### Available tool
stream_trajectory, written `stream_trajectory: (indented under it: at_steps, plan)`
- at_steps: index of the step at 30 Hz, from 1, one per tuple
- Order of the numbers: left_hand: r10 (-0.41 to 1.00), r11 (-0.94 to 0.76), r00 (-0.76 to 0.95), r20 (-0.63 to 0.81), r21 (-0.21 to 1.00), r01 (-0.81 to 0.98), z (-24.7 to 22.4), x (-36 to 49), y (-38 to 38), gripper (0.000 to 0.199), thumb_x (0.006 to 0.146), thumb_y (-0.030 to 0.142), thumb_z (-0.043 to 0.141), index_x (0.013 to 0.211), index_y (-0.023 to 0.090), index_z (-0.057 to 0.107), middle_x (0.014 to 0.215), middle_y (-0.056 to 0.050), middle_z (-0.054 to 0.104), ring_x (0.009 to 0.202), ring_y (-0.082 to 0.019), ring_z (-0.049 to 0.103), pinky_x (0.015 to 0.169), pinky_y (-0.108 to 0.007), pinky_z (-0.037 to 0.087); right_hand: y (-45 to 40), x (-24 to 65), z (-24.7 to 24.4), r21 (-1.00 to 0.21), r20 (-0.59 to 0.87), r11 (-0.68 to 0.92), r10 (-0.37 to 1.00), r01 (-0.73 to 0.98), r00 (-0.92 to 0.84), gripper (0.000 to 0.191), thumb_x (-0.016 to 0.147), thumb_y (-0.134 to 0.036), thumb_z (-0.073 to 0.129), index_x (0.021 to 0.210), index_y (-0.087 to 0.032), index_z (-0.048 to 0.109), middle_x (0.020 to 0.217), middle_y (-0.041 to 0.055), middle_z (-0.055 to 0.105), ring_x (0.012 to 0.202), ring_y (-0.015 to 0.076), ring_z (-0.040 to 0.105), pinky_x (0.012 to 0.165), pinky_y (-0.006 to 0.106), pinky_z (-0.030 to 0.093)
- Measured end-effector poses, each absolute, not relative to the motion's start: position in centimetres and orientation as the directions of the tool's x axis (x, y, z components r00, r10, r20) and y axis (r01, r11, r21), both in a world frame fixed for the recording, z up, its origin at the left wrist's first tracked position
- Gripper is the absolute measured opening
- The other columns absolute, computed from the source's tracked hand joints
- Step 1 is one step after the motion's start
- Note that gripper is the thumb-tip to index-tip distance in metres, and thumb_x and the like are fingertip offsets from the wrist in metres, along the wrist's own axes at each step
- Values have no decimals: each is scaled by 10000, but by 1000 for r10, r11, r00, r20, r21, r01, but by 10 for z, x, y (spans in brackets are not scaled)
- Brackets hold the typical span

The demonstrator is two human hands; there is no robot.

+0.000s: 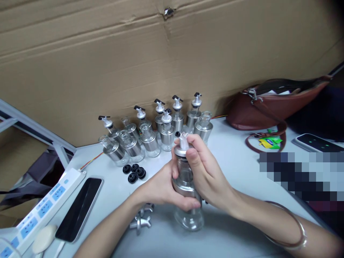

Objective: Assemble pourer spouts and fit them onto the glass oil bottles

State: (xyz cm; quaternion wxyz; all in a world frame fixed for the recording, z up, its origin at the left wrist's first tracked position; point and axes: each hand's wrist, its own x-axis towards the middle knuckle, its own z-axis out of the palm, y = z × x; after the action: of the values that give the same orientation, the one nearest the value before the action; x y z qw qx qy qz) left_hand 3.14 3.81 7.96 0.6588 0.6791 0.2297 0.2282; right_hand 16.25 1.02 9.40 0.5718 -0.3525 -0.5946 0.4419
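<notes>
Steel sleeve held firmly by the left hand (163, 190), the right (208, 172) should seat the clasped spout (184, 145) squarely.

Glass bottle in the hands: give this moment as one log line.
left hand: grip around bottle body | right hand: on silver spout top | black stoppers: on table

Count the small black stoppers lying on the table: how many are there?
4 clearly visible, clustered left of the left hand: leftmost stopper, farthest stopper, rightmost stopper, nearest stopper. Others may be hidden.
</notes>
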Motion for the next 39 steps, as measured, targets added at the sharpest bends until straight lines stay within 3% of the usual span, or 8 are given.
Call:
stream_trajectory:
  at_steps: [7,11,13,17,22,30,34,39]
  plan:
    - [621,6,782,-52,998,62,81,28,36,653,587,197,787,1125,188,418,921,-38,591,876,-214,606,771,-334,496,23,164,103,-935,183,131,974,-331,-132,349,943,-599,364,1010,-260,408,625,-57,584,457,118,587,437,235,487]
    - [671,-39,740,-47,994,98,84,21,37,764,608,231,799,1255,178,395,959,-64,623,855,-209,610,798,-352,476,29,181,118,-858,435,448,894,-251,109,271,949,-544,412,967,-274,432,770,-7,635,649,148,647,557,273,516]
    - [697,-58,717,-18,995,81,84,17,39,842,632,204,792,1338,208,333,974,-55,621,862,-193,602,807,-343,470,30,193,127,-822,512,541,839,-178,185,234,946,-511,447,940,-277,444,767,-4,641,534,130,593,468,259,463]
    - [730,-81,684,7,994,77,84,13,41,903,658,201,798,1396,269,282,985,-34,612,859,-177,596,798,-330,483,22,207,136,-849,514,505,857,-154,-25,320,920,-601,422,932,-282,444,806,16,665,381,115,544,306,240,356]
    - [778,-131,627,39,986,102,85,17,39,924,645,286,830,1390,273,282,995,-30,615,900,-214,618,796,-355,503,16,205,129,-855,473,516,812,41,-342,306,964,-558,338,1055,-284,441,794,24,633,576,169,639,388,262,479]
    - [771,-201,636,-34,935,293,90,19,40,1025,750,419,744,1479,287,35,1418,-132,444,1311,-289,444,1126,-496,303,20,217,127,-744,575,643,754,181,-318,305,966,-543,354,1083,-276,445,725,4,594,540,168,620,478,308,515]
    - [762,-405,645,-66,727,554,105,-4,50,774,869,496,572,1481,301,139,1576,-98,203,1455,-274,208,1177,-478,223,28,231,126,-702,653,680,733,211,-190,253,966,-519,384,1094,-307,441,798,16,630,590,185,644,514,331,525]
    - [835,-546,533,135,326,772,126,-40,66,431,923,423,484,1328,284,438,1553,-73,263,1479,-298,102,1176,-574,113,41,241,122,-655,702,694,705,298,-100,260,951,-516,437,1111,-311,427,872,26,652,654,197,642,578,356,514]
